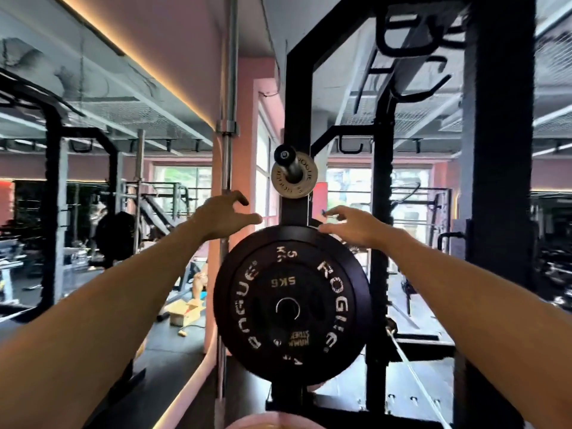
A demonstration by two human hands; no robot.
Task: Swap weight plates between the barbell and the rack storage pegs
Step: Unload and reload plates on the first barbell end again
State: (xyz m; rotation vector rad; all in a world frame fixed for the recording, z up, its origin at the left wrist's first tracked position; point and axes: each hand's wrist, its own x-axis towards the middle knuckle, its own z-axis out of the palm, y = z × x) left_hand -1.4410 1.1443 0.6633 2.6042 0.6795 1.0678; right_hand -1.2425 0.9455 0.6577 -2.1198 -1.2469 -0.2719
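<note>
A large black Rogue plate [292,305] marked 5 KG hangs on a storage peg of the black rack upright [297,97], facing me. Above it a small grey Rogue plate [294,175] sits on an upper peg [284,156]. My left hand [227,216] hovers with spread fingers just left of the big plate's top edge, not touching it. My right hand [348,224] reaches to the top right rim, its fingertips at or on the edge. Neither hand grips anything. No barbell sleeve with plates is visible.
A bare barbell [228,88] stands upright against the pink wall to the left of the rack. A mirror wall [93,181] on the left reflects other racks. A thick black rack post [501,150] stands to the right. Boxes [182,314] lie on the floor.
</note>
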